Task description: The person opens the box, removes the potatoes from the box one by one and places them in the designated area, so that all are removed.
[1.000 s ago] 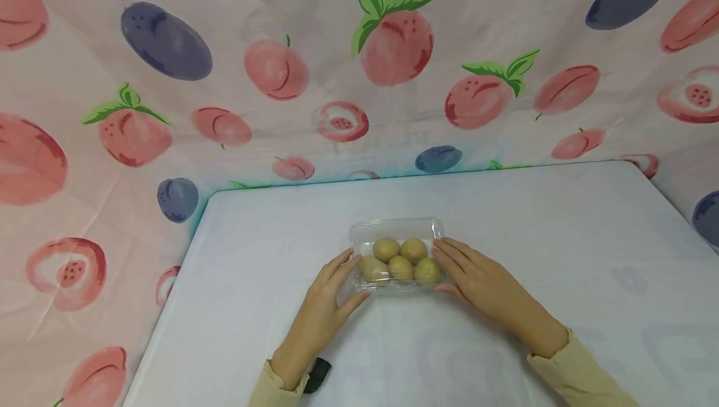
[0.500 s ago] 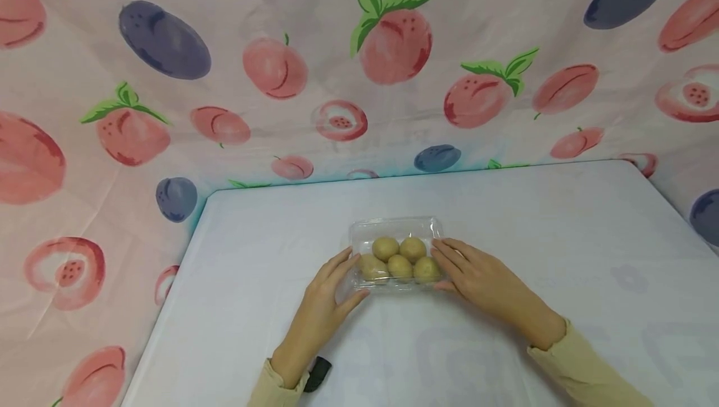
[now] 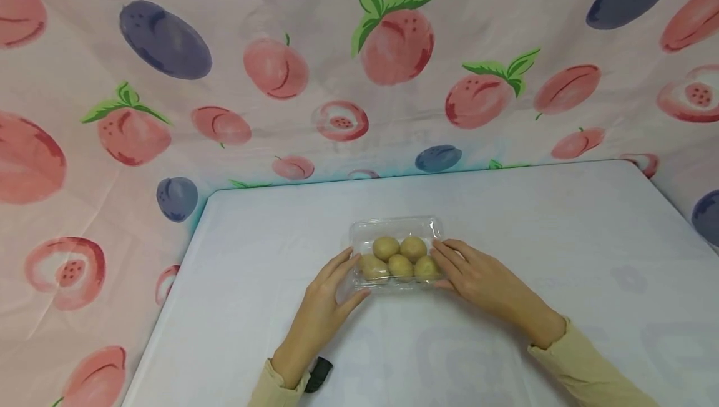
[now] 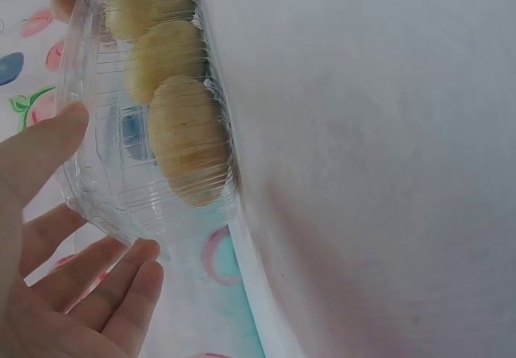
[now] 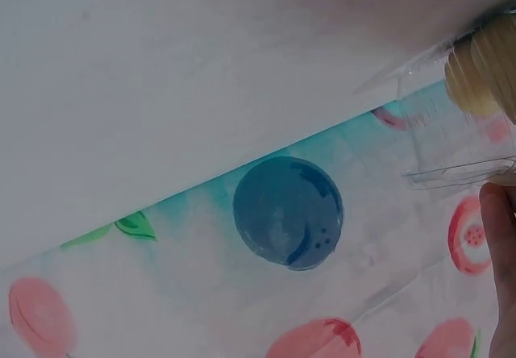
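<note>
A clear plastic clamshell box (image 3: 393, 226) stands on the white table, with several yellow-brown potatoes (image 3: 401, 268) inside. My left hand (image 3: 317, 310) touches the box's left end with fingers extended and thumb spread. In the left wrist view its thumb (image 4: 60, 136) lies by the upper rim and the fingers (image 4: 121, 289) meet the box's corner. At the opposite end my right hand (image 3: 483, 279) rests its fairly straight fingers against the side. Only a sliver of the right hand (image 5: 501, 245) appears in the right wrist view, beside the box's edge (image 5: 439, 144).
The white tabletop (image 3: 269, 238) extends around the box. Fruit-printed cloth (image 3: 337, 51) hangs behind the table and at its sides. A black strap-like item (image 3: 319, 374) shows at the left wrist.
</note>
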### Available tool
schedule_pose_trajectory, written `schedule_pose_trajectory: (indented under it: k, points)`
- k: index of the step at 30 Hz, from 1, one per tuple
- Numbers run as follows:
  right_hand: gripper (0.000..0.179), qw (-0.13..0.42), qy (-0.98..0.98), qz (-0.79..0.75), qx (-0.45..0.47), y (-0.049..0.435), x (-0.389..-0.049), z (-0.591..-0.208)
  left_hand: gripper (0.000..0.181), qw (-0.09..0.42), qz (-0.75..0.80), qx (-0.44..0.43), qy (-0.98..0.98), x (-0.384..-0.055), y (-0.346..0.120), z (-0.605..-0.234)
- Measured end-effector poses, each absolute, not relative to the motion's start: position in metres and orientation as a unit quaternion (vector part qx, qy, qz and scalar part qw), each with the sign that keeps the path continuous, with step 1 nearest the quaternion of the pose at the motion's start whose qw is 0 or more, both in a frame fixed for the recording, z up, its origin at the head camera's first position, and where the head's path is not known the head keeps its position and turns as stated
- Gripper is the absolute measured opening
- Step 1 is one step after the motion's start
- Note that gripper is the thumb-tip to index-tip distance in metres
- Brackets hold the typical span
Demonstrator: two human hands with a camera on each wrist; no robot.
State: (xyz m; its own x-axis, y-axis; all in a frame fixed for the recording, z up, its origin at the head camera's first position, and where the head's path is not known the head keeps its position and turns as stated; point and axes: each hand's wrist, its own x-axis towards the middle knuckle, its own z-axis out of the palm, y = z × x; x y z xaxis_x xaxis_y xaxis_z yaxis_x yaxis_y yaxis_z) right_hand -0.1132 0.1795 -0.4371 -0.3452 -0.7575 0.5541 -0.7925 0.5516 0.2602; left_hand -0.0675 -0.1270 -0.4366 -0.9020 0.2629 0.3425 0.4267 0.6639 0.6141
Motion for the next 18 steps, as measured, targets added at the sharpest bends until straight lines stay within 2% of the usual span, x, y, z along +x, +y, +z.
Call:
schedule_pose_trajectory:
  k: [18]
  points:
    - [0.059,0.351,-0.807,0.021,0.475,0.177,-0.1163,-0.4413,0.059,0.109,-0.37,-0.188,-0.903,-0.0684,-0.1273,-0.4369]
